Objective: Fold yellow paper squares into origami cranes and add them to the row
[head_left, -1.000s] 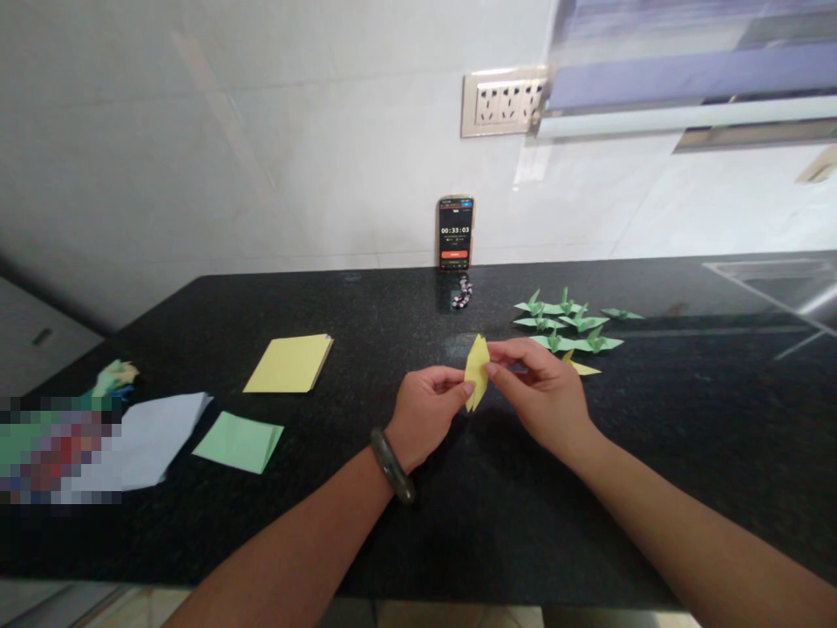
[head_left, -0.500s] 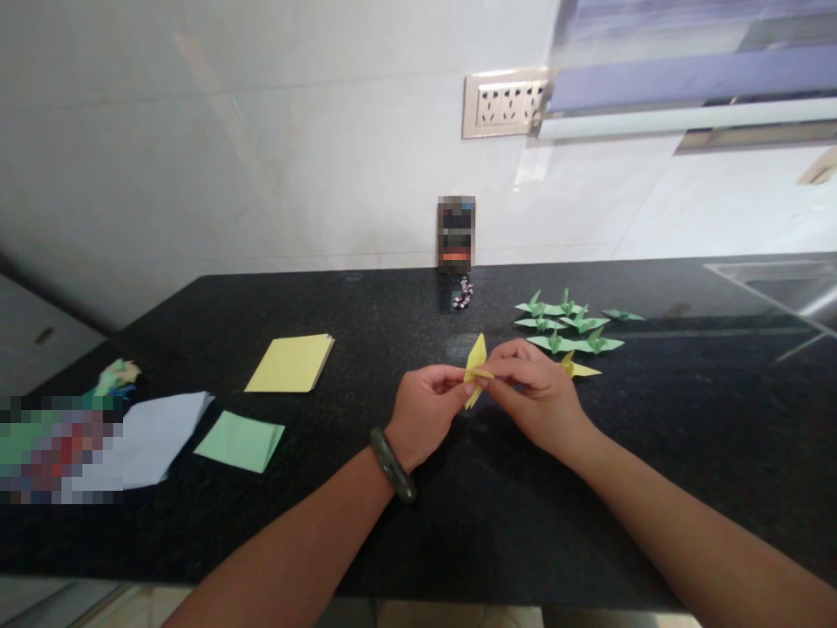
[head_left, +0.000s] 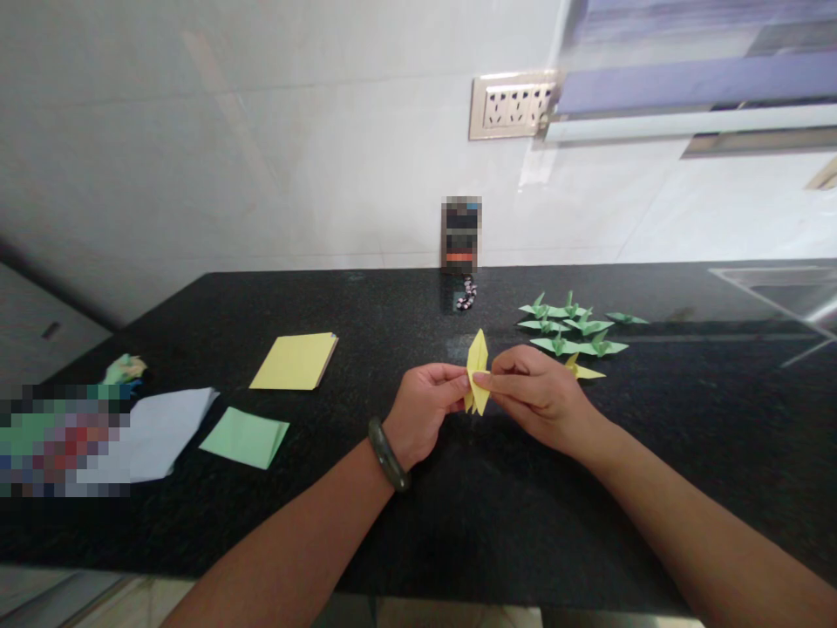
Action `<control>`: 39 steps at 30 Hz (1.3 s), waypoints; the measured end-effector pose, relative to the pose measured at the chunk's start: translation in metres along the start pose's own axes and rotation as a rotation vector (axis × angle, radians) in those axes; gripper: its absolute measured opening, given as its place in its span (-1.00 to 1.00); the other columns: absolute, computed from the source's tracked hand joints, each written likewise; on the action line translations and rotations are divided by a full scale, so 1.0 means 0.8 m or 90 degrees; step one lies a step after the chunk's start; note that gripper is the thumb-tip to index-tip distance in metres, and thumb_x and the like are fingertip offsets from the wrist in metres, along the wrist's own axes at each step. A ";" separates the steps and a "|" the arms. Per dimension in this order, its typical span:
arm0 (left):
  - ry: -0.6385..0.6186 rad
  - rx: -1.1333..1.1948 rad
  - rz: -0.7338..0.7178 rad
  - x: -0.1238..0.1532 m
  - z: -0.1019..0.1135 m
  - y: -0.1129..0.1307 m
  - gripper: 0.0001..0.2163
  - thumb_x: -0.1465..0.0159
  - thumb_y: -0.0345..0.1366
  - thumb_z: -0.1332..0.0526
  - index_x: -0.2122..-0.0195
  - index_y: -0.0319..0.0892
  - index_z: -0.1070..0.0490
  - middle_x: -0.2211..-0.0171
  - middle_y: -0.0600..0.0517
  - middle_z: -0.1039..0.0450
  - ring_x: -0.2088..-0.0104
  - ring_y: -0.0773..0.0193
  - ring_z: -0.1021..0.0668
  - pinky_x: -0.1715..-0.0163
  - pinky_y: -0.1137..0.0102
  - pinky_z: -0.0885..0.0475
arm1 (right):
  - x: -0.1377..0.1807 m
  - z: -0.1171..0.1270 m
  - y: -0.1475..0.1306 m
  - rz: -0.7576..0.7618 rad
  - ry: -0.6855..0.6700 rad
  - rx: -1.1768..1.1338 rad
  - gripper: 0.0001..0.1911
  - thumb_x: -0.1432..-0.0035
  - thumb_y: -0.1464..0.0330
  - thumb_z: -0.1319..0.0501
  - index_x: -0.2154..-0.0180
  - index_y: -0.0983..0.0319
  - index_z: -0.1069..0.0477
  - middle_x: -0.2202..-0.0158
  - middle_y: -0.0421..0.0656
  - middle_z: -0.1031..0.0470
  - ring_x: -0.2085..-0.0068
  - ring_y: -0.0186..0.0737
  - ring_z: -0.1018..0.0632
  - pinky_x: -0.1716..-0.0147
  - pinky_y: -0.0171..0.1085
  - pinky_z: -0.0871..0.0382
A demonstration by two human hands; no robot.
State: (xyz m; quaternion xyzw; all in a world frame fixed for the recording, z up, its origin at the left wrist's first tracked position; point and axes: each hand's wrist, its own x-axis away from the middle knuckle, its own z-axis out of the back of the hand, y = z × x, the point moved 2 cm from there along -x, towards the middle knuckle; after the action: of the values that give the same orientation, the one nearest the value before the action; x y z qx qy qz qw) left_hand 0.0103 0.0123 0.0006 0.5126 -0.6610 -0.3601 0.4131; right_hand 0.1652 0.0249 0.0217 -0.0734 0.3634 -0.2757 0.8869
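A narrow piece of folded yellow origami paper point(head_left: 479, 353) stands upright between my hands, its single point up and split points down. My left hand point(head_left: 428, 406) pinches its left side between thumb and fingers. From the right, my right hand point(head_left: 540, 392) grips it with the thumb pressed on its middle. Just behind my right hand lies a yellow paper crane point(head_left: 588, 372), partly hidden by the knuckles. Several green paper cranes point(head_left: 581, 324) sit in a cluster beyond it.
Left of my hands lie a yellow paper stack point(head_left: 294, 361), green folded paper point(head_left: 245, 438) and white sheets point(head_left: 166, 432). A blurred-out upright object point(head_left: 461, 234) with a bead strap point(head_left: 466, 294) leans on the wall. Crumpled paper point(head_left: 124, 370) lies far left on the black counter point(head_left: 392, 314).
The flap that stuck out to the right now lies flat along the yellow paper. My right hand has shifted slightly right and its thumb now presses the paper's middle.
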 end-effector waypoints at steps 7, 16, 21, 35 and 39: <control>-0.040 0.055 0.010 0.000 -0.002 0.004 -0.84 -0.02 -0.30 -0.26 0.47 -0.33 -0.49 0.57 -0.02 -0.46 0.53 0.39 -0.45 0.44 0.45 -0.36 | -0.003 0.004 -0.004 0.010 -0.072 0.071 -0.70 -0.16 0.40 -0.07 0.09 0.12 -0.43 0.36 -0.09 -0.41 0.34 -0.23 -0.40 0.39 -0.27 -0.27; 0.047 0.002 -0.043 -0.002 0.002 0.001 -0.81 0.05 -0.25 -0.35 0.52 -0.30 -0.47 0.62 0.06 -0.43 0.59 0.44 -0.42 0.53 0.50 -0.34 | -0.004 -0.005 -0.009 -0.145 0.047 -0.187 -0.80 -0.06 0.49 -0.06 0.35 0.22 -0.45 0.39 -0.13 -0.44 0.38 -0.28 -0.46 0.40 -0.28 -0.35; 0.048 -0.054 -0.077 -0.001 0.002 0.003 -0.82 0.02 -0.25 -0.33 0.49 -0.28 -0.51 0.58 0.03 -0.47 0.54 0.39 -0.44 0.46 0.45 -0.36 | -0.002 -0.019 -0.002 -0.466 0.084 -0.374 -0.80 -0.04 0.23 -0.17 0.44 0.26 -0.35 0.59 -0.25 -0.36 0.58 -0.36 -0.39 0.59 -0.34 -0.33; 0.066 -0.189 -0.152 0.007 -0.002 0.004 -0.85 -0.01 -0.27 -0.28 0.58 -0.26 -0.44 0.65 0.10 -0.39 0.62 0.43 -0.36 0.58 0.49 -0.26 | -0.002 -0.022 -0.015 -0.376 0.031 -0.259 -0.75 -0.13 0.26 -0.10 0.54 0.22 -0.26 0.67 -0.28 -0.30 0.61 -0.37 -0.34 0.58 -0.36 -0.21; 0.059 -0.153 -0.127 0.004 -0.002 0.001 -0.86 -0.03 -0.26 -0.27 0.49 -0.26 -0.48 0.61 0.07 -0.42 0.58 0.40 -0.40 0.53 0.47 -0.31 | -0.001 -0.027 -0.011 -0.471 0.064 -0.339 -0.72 -0.07 0.20 -0.14 0.56 0.24 -0.26 0.69 -0.28 -0.28 0.65 -0.37 -0.33 0.64 -0.37 -0.18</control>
State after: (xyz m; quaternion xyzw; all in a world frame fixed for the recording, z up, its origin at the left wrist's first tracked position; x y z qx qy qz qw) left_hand 0.0109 0.0093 0.0029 0.5387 -0.5394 -0.4514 0.4637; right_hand 0.1466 0.0193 0.0094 -0.4100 0.4135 -0.4745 0.6601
